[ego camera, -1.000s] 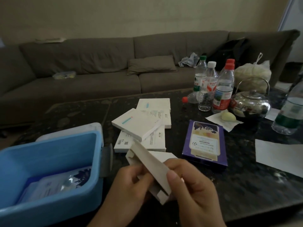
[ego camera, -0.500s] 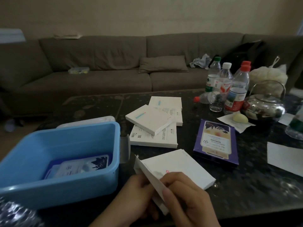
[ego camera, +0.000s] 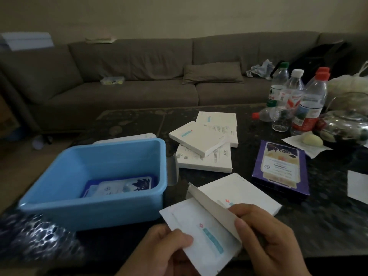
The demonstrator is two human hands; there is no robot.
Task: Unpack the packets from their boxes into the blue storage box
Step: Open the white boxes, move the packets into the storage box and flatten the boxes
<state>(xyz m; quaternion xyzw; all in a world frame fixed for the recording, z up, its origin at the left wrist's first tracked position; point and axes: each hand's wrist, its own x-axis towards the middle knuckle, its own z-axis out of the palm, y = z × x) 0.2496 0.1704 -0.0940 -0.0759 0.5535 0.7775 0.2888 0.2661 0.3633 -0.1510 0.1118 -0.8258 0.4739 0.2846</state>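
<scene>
Over the dark table [ego camera: 328,226], both hands' grips pinch a white packet [ego camera: 199,234] angled toward upper left.

Left hand [ego camera: 159,250]: wrist and forearm cut off by the bottom edge; fingers hidden behind the white packet [ego camera: 201,234].
Right hand [ego camera: 268,242]: wrist cut off at the bottom edge; fingertips hidden under the open box flap [ego camera: 213,208].
White packet: lower corner cut off at the bottom edge; print too small to read.
Blue storage box [ego camera: 95,206]: packets inside [ego camera: 121,186] partly hidden by the near wall; count cannot be told.
Stacked white boxes [ego camera: 201,140]: lower ones partly covered; lettering illegible.
Kettle [ego camera: 346,124]: cut off by the right edge.
Shiny object, lower left [ego camera: 37,240]: blurred, unidentifiable.
</scene>
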